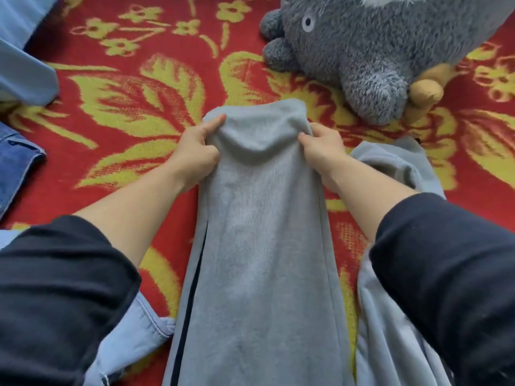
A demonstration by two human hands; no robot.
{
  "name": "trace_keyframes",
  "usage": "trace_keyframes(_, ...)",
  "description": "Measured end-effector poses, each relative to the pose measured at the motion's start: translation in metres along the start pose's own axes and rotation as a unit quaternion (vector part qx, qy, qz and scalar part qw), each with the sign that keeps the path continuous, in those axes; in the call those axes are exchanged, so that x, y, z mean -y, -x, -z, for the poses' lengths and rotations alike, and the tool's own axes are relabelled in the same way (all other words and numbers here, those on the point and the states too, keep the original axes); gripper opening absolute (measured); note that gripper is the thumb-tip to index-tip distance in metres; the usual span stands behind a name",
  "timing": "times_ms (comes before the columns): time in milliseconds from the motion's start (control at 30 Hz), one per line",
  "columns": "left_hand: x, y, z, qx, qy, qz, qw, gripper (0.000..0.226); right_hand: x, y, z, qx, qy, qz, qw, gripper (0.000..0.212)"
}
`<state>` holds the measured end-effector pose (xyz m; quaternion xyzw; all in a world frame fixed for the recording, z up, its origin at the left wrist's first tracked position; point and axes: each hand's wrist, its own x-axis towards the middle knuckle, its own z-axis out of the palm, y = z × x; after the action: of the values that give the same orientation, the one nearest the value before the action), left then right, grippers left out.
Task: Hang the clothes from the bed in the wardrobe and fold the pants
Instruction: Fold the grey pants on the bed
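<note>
A pair of grey pants (262, 232) lies lengthwise down the middle of a red blanket (133, 107) with yellow flowers, one leg stretched away from the person with a dark stripe along its left seam. The left hand (199, 154) grips the far end of that leg on its left edge, thumb on top and fingers curled under the cloth. The right hand (324, 153) pinches the right edge at the same height, fingers bunched tight on the fabric. Between the two hands the cloth sags in a soft fold. More grey fabric lies just to the right (probably the other leg, though the arm hides part of it). A grey plush toy (376, 51) sits beyond the pants, apart from them. A light denim garment (136, 327) touches the pants' left side, and dark blue jeans (16, 165) lie at the left edge.
</note>
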<state>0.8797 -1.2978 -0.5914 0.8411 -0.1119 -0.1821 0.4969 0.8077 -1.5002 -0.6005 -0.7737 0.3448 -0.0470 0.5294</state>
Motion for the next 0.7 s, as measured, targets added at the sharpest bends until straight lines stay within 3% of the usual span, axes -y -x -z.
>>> trace_keyframes(67, 0.000, -0.009, 0.003, -0.019, -0.044, -0.023, 0.999, 0.085, 0.003, -0.003, 0.002, -0.033, 0.042, 0.038, 0.998, 0.025)
trace_keyframes(133, 0.013, -0.007, 0.001, 0.017, -0.166, 0.000, 0.986, 0.087, -0.009, 0.001, 0.001, 0.004, 0.123, 0.053, 0.991, 0.032)
trace_keyframes(200, 0.031, 0.007, -0.009, 0.057, -0.328, 0.063, 0.941, 0.075, -0.029, 0.015, -0.007, 0.071, 0.206, 0.057, 0.974, 0.051)
trace_keyframes(267, 0.041, 0.017, -0.020, 0.071, -0.405, 0.090, 0.907, 0.059, -0.036, 0.021, -0.013, 0.114, 0.265, 0.051, 0.956, 0.062)
trace_keyframes(300, 0.040, 0.019, -0.022, 0.068, -0.423, 0.096, 0.898, 0.055, -0.031, 0.020, -0.011, 0.125, 0.276, 0.045, 0.952, 0.060)
trace_keyframes(367, 0.029, 0.017, -0.022, 0.059, -0.477, 0.090, 0.872, 0.054, -0.012, 0.017, 0.005, 0.107, 0.269, 0.080, 0.954, 0.037)
trace_keyframes(433, 0.018, 0.020, -0.027, 0.036, -0.519, 0.030, 0.853, 0.051, 0.006, 0.022, 0.032, 0.006, 0.222, 0.180, 0.958, 0.021)
trace_keyframes(500, 0.005, 0.032, -0.041, 0.006, -0.474, -0.063, 0.878, 0.048, 0.012, 0.027, 0.068, -0.127, 0.153, 0.239, 0.950, 0.019)
trace_keyframes(533, -0.003, 0.040, -0.052, 0.000, -0.421, -0.100, 0.901, 0.046, 0.008, 0.028, 0.087, -0.180, 0.140, 0.229, 0.946, 0.019)
trace_keyframes(600, -0.023, 0.050, -0.080, 0.015, -0.286, -0.124, 0.950, 0.036, -0.012, 0.027, 0.123, -0.233, 0.169, 0.116, 0.951, 0.024)
trace_keyframes(700, -0.061, 0.055, -0.128, 0.077, -0.037, 0.031, 0.996, 0.021, -0.049, 0.030, 0.156, -0.155, 0.220, -0.122, 0.955, 0.047)
